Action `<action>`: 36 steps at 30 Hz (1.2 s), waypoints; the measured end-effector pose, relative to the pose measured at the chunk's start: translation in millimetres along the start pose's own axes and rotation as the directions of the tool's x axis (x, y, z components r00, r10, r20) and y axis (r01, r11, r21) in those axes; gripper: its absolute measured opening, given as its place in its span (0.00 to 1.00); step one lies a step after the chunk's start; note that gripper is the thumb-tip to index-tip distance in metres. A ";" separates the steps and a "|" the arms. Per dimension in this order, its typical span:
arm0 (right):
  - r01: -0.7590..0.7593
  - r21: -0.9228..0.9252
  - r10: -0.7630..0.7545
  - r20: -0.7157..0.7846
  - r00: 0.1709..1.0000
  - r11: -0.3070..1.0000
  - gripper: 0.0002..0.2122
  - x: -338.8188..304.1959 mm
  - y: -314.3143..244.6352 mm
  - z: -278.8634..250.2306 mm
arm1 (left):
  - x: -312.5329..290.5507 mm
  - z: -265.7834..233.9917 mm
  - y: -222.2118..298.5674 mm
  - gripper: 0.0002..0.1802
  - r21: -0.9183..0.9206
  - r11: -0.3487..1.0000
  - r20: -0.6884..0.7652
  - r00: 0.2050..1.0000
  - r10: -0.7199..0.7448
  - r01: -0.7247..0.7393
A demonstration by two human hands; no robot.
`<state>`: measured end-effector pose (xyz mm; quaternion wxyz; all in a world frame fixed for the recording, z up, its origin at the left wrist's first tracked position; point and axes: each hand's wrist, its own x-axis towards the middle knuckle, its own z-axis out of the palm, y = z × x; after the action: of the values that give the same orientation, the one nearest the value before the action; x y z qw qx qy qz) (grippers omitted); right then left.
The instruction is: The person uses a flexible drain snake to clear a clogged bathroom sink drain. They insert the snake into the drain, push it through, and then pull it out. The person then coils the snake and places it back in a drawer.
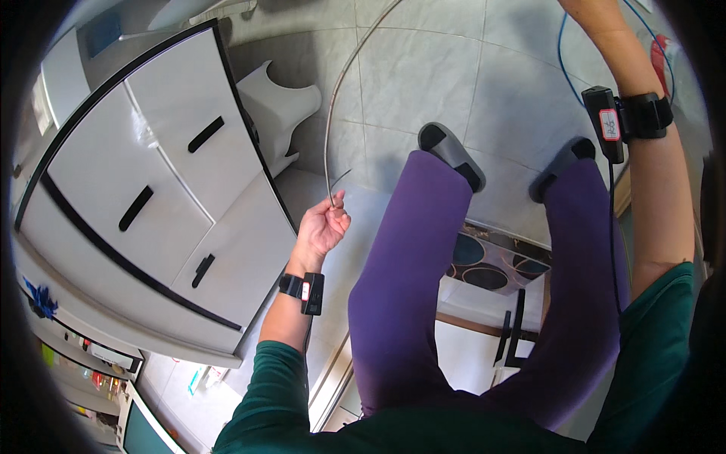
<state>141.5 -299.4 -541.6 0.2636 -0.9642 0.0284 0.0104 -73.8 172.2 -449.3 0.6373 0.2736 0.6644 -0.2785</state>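
Observation:
My left hand (pixel 325 228) is closed in a pinch around a thin grey cable (pixel 327 144). From my fingers the cable arcs up over the tiled floor and leaves at the top edge. A short thin dark end sticks out beside the fingertips. My right hand (pixel 591 7) reaches to the top right, where the picture cuts off its fingers. Close to it a blue cord (pixel 560 39) hangs in a loop; whether the hand holds it is hidden. Both forearms wear black straps with small black devices.
To the left stands a white cabinet (pixel 162 181) with black handles and black edging. Behind it is a white curved plastic piece (pixel 280 106), perhaps a stool. My legs in purple trousers and grey slippers (pixel 452 155) are spread over pale tiles. A panel with dark circles (pixel 484 278) lies between my legs.

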 end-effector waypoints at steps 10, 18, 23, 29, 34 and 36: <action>0.130 0.331 -0.090 -0.132 0.987 0.935 0.08 -9.6 40.9 148.9 | 102.0 14.3 56.9 0.15 0.334 0.942 -0.075 0.996 0.057 -0.029; 0.044 0.357 -0.047 0.000 0.999 0.933 0.08 -1.0 50.7 184.3 | 132.5 14.2 53.7 0.18 0.369 0.924 -0.080 0.994 -0.072 0.096; 0.046 0.265 -0.035 -0.044 0.998 0.963 0.06 -4.6 49.0 181.6 | 142.1 13.6 58.5 0.20 0.452 0.886 -0.164 0.986 -0.033 0.105; 0.299 0.357 -0.318 -0.007 0.948 0.885 0.03 -9.2 63.9 151.1 | 120.2 11.4 56.2 0.20 0.415 0.910 -0.125 0.991 0.043 0.013; 0.304 0.305 -0.362 0.153 0.920 0.902 0.07 -37.1 62.7 65.6 | 60.9 4.6 32.3 0.29 0.416 0.909 -0.137 0.986 0.094 -0.029; 0.262 0.279 -0.332 0.243 0.911 0.924 0.08 -49.1 54.4 17.4 | 28.1 2.2 18.4 0.34 0.419 0.906 -0.130 0.984 0.121 -0.056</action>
<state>89.1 -334.9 -582.5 0.3778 -0.9063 -0.1569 0.1057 -60.1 183.7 -477.9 0.5240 0.4528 0.6243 -0.3615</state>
